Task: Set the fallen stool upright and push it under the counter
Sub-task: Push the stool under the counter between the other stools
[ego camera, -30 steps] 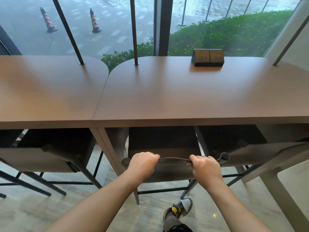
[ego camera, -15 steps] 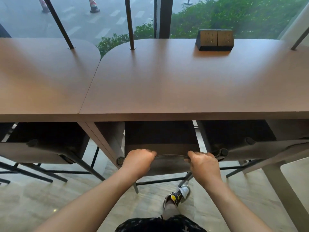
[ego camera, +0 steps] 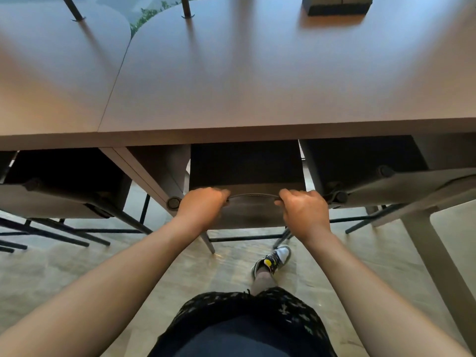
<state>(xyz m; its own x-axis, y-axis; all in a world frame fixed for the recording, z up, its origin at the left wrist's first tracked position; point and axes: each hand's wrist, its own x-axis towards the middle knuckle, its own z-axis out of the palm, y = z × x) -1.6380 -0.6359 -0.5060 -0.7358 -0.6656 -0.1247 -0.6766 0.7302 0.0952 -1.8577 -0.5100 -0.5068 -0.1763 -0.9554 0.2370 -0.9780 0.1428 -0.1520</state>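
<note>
The stool stands upright, its dark seat partly under the worktop. The left hand and right hand each close a grip on the top edge of its low backrest. Neighbouring stools sit on either side. A sneakered foot rests on the floor below.

The front part of the stool seat is covered by the tabletop, and its far legs are lost in the shadow beneath. The fingers of the left hand are curled over the backrest's top edge, so their tips are hidden; the same holds for the right hand. The dark socket box is cut off by the upper edge. Both forearms are cut by the lower corners. The neighbouring stool is cropped at the left edge.
</note>
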